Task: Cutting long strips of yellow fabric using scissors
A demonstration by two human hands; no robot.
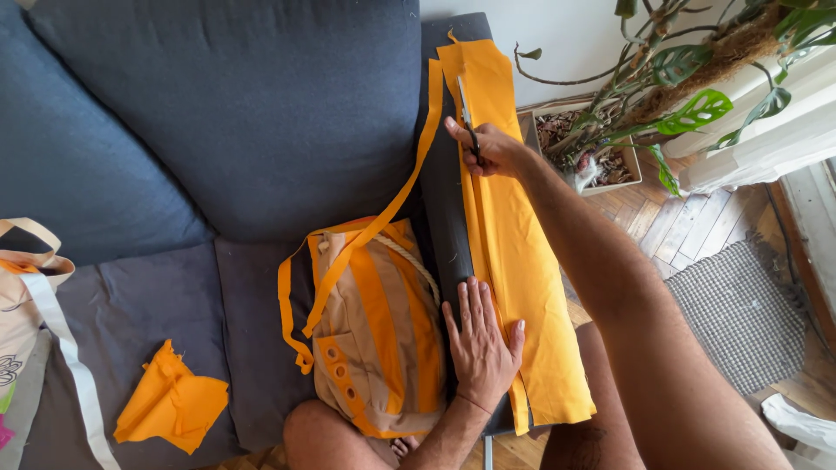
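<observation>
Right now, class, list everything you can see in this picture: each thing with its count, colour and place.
sofa: one, dark blue-grey, fills the left and middle
orange cloth: one long piece, laid along the sofa arm
strip: one, orange, trailing from the cut down onto the bag
bag: one, tan with orange stripes and a rope cord, on the seat
scrap: one, orange, crumpled, seat lower left
tote: one, cream, left edge
plant: one, green, in a box by the wall, upper right
mat: one, grey checked, on the wood floor
scissors: one pair, dark handles, in the right hand
left hand: flat on the cloth
right hand: grips the scissors
</observation>
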